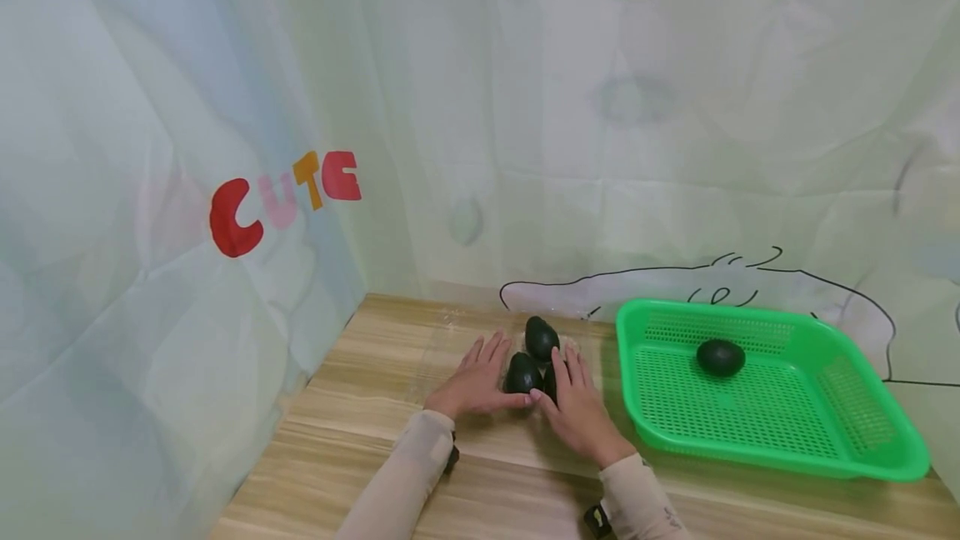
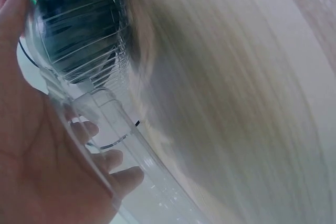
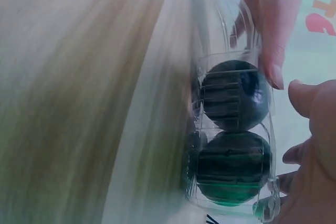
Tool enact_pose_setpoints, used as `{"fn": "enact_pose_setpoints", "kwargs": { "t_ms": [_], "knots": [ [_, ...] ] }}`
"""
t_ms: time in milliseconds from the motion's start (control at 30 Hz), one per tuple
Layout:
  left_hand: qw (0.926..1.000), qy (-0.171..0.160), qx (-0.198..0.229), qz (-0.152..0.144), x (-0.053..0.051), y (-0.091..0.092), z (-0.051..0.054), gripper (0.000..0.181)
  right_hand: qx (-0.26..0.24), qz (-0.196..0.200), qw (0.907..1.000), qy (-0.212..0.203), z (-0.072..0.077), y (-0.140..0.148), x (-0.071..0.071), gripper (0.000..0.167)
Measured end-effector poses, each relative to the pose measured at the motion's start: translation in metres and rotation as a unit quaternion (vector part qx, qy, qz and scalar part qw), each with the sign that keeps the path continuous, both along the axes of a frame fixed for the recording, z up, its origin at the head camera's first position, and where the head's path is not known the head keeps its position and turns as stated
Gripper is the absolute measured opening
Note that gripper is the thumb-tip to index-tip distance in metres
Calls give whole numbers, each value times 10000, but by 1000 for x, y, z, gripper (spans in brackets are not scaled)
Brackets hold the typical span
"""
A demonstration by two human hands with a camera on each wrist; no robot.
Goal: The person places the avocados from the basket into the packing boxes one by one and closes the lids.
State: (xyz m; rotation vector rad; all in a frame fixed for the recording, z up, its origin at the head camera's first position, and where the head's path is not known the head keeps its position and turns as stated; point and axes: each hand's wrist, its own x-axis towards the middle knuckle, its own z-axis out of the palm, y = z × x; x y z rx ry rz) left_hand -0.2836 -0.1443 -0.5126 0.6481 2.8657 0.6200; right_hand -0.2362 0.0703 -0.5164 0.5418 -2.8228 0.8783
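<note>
Dark green avocados (image 1: 523, 374) sit in one half of a clear plastic clamshell box (image 3: 236, 124) on the table. The box's lid (image 1: 438, 361) lies folded out to the left. My left hand (image 1: 476, 377) rests over the hinge side, fingers spread, its thumb on the near avocado. The left wrist view shows its fingers through the clear plastic (image 2: 152, 166). Over the right part of the box, my right hand (image 1: 577, 411) touches the avocados with fairly straight fingers and partly hides one. Both thumbs nearly meet above the near avocado.
To the right stands a green plastic basket (image 1: 637, 423) with one avocado (image 1: 721, 357) inside. Beneath everything is a wood-grain table (image 1: 352, 382). A printed cloth (image 1: 480, 148) hangs behind the table and along its left side.
</note>
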Motion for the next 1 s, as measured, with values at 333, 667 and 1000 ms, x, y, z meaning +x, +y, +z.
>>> {"fn": "enact_pose_setpoints", "kwargs": {
  "t_ms": [333,667,1000],
  "knots": [
    [10000,2,37,10,-1,0,1,117,-217,56,9997,-93,-1,5,-4,80],
    [9999,-46,117,41,-1,0,-2,119,-203,12,9998,-18,3,7,-4,77],
    [9999,-87,61,58,-1,0,-2,119,-152,-290,9987,394,18,16,-3,74]
  ]
}}
